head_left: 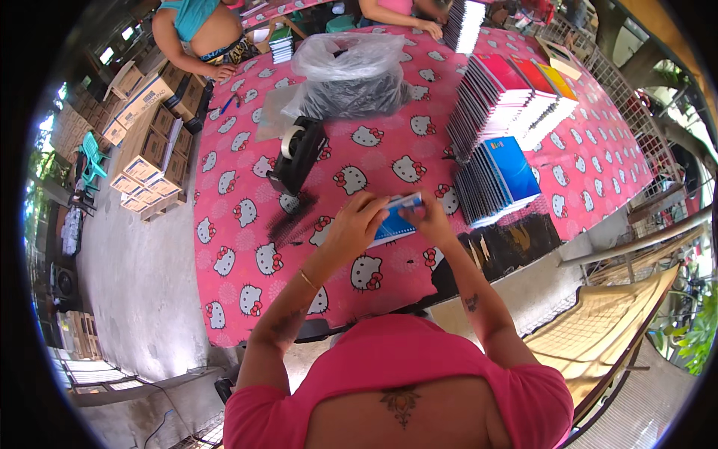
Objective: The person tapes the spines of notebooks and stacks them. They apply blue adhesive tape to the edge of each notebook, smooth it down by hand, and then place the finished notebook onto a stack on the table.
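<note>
A blue-covered notebook (394, 227), with a row of small holes along its near edge, is held between my two hands above the pink table. My left hand (359, 222) grips its left end, fingers curled over the top. At the notebook's right end my right hand (432, 220) pinches the far corner. Left of my hands lies a loose heap of black spiral coils (290, 219). Just behind it stands a black tape dispenser (299, 157) with a pale roll. To the right, a stack of blue spiral notebooks (499, 183) stands close to my right hand.
Taller notebook stacks in red and yellow (497, 97) rise behind the blue ones. A clear plastic bag (348, 75) of black coils sits mid-table. Two people stand at the far edge, one hand (430, 30) near a white stack. Cardboard boxes (153, 150) are piled on the left floor.
</note>
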A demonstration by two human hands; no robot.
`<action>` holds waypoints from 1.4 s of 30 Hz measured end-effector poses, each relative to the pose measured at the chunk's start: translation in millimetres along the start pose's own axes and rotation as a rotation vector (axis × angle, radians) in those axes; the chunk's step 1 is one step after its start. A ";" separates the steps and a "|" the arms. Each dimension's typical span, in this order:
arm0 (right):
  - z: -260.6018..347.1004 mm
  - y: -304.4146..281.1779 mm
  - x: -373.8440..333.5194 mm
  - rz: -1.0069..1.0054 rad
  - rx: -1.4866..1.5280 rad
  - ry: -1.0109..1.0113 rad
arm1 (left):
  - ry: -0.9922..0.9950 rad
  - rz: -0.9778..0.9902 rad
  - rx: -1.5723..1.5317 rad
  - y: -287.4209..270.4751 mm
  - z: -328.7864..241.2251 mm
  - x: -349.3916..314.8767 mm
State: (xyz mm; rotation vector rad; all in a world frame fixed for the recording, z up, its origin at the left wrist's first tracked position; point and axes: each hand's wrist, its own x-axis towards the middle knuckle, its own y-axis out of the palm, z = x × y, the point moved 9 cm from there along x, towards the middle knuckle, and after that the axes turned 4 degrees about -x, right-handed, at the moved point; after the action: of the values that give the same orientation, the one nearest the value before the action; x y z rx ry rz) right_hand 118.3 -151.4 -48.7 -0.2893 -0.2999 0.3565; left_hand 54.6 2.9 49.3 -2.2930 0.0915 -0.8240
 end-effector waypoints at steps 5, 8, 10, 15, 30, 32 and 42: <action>24.8 9.4 -3.8 -0.071 -0.002 -0.056 | -0.139 -0.099 -0.114 -5.8 37.5 -30.6; 11.6 6.4 0.7 -0.120 0.103 -0.017 | -0.260 -0.099 -0.186 7.0 43.5 -29.2; -9.6 13.9 -1.4 -0.142 0.263 0.043 | -0.236 -0.148 -0.173 15.0 44.9 -35.8; -2.0 22.6 3.3 0.020 0.228 -0.039 | -0.220 -0.232 -0.147 14.3 47.1 -41.6; -0.7 24.1 1.0 0.101 0.336 0.037 | -0.454 -0.375 0.575 -65.0 103.9 -119.9; 0.2 26.5 0.9 0.110 0.351 0.034 | -0.474 -0.468 0.383 -74.1 98.6 -108.0; 9.6 26.4 0.3 0.136 0.282 0.045 | -0.657 -0.510 -0.704 22.5 56.0 -78.8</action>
State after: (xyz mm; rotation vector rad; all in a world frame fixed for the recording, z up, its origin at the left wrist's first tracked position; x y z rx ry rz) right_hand 107.6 -125.4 -48.5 -0.0399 -0.1833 0.5194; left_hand 28.1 40.7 -38.6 -3.2105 -0.6091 -0.2215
